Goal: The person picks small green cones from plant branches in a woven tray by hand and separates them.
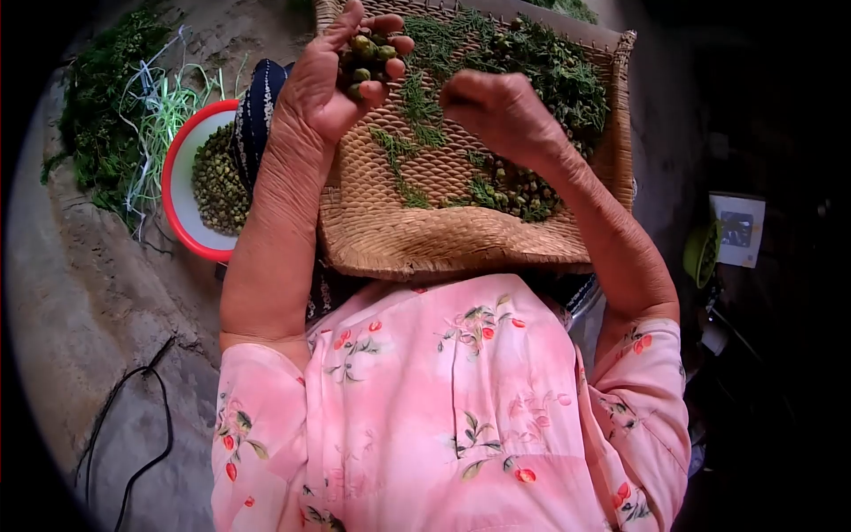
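Observation:
My left hand [341, 75] is raised over the upper left of a woven tray [363, 208], palm up and fingers curled around several small green seed cones [365, 55]. Above the tray's middle, my right hand [496, 111] is closed, its fingertips turned down and slightly blurred; I cannot make out what is in them. Feathery evergreen sprigs [421, 106] lie loose between the two hands. A denser heap of sprigs with cones [563, 84] covers the tray's right side, and more green cones [523, 191] lie below my right wrist.
To the left stands a white basin with a red rim [173, 191], holding many cones [220, 182]. Behind it are pale plastic strips [173, 111] and a pile of green branches [102, 115]. A black cord [168, 417] lies on the floor. A green container [700, 254] is at right.

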Demonstrator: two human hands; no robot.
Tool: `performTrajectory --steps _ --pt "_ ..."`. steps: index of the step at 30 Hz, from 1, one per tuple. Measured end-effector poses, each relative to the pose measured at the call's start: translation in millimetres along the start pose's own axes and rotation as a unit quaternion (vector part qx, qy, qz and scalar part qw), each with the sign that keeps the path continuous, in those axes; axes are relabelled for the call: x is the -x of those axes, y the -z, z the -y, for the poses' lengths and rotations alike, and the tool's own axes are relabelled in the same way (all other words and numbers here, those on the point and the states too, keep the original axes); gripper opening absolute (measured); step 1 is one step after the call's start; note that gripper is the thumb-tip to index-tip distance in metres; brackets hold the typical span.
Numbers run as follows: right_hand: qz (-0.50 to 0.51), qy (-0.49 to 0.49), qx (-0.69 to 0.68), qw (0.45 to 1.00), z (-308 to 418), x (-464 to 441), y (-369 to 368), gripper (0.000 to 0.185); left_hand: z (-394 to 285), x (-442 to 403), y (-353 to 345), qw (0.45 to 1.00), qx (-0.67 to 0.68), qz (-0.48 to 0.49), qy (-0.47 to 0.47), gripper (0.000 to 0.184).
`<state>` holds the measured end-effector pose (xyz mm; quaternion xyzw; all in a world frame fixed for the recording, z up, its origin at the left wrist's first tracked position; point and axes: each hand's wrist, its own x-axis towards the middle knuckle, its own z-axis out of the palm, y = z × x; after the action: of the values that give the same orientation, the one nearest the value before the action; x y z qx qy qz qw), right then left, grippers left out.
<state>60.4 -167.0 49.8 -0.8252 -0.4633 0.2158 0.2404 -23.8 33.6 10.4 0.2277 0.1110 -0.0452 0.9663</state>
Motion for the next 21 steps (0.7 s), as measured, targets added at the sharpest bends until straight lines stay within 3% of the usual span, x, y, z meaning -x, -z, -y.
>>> performTrajectory --steps 2,6,19,21 --pt "0.162 -0.022 0.053 0.985 -10 16 -20 0.01 0 0 -1 1.0 -0.014 0.002 -0.006 0.042" --pt "0.213 0.017 0.114 0.97 -13 42 -55 0.02 1 2 -4 0.999 -0.033 -0.01 -0.013 0.042" --pt "0.156 -0.022 0.03 0.987 -20 53 -78 0.013 4 2 -13 0.994 -0.075 -0.082 -0.02 0.037" --pt "0.099 0.015 0.036 0.994 -28 52 -67 0.01 4 3 -14 0.994 -0.075 -0.081 -0.023 0.037"
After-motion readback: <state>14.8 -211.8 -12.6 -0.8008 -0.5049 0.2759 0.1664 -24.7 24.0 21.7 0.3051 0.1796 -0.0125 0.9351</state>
